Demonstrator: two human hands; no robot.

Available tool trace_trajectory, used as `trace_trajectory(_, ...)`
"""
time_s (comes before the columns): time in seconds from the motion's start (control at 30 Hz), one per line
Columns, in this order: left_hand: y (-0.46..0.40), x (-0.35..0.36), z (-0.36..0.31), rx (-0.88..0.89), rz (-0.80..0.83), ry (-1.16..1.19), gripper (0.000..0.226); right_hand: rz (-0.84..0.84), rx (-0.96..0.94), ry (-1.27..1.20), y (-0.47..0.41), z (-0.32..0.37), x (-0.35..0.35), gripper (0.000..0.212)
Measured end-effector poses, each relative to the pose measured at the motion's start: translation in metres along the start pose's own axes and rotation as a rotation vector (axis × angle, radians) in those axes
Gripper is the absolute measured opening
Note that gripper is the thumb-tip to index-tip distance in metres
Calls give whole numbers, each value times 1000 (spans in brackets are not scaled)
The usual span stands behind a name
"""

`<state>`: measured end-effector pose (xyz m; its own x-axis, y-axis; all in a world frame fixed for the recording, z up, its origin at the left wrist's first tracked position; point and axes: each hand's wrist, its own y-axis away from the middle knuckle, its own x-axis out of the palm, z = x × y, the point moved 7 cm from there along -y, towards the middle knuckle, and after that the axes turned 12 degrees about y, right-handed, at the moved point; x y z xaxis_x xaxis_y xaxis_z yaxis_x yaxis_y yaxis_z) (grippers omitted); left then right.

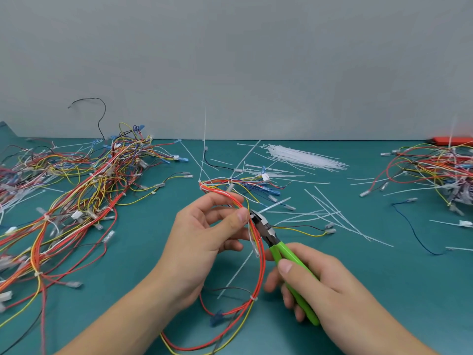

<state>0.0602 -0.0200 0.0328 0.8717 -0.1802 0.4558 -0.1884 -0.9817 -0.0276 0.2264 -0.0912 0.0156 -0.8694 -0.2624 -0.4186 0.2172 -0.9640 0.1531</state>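
Plain grey wall point(230, 60), teal tabletop point(143, 239), even light

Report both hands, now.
Left hand: pinching the wire bundle between thumb and fingers.
Right hand: gripping the green cutters, tip at the bundle.

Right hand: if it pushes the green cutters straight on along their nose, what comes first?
The red wire bundle pinched by the left hand; the cutters seem already against it, though depth is unclear.
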Motion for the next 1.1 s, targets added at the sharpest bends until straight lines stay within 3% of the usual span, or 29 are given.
trace_trajectory(0.17, 0, -2, 0, 2, -2, -3, 27, -15, -19, 44, 0, 0, -1, 51)
trace_trajectory(0.37, 0, 0, 3, -12, 12, -23, 21, -58, -47, 1, 2, 2, -1, 33)
trace_trajectory(0.53, 2, 1, 3, -47, 42, -73, 17, -186, 26, -237, -2, 0, -12, 29)
trace_trajectory(0.67, 6, 11, 8, -108, 184, -255, 18, -269, 32, -308, -3, -1, -23, 19)
trace_trajectory(0.83, 22, 28, 24, -228, 445, -491, 10, -351, -38, -279, 0, 2, -25, 24)
trace_trajectory(1.1, 31, 37, 29, -215, 634, -735, 15, -287, -57, -280, -1, 1, -20, 37)
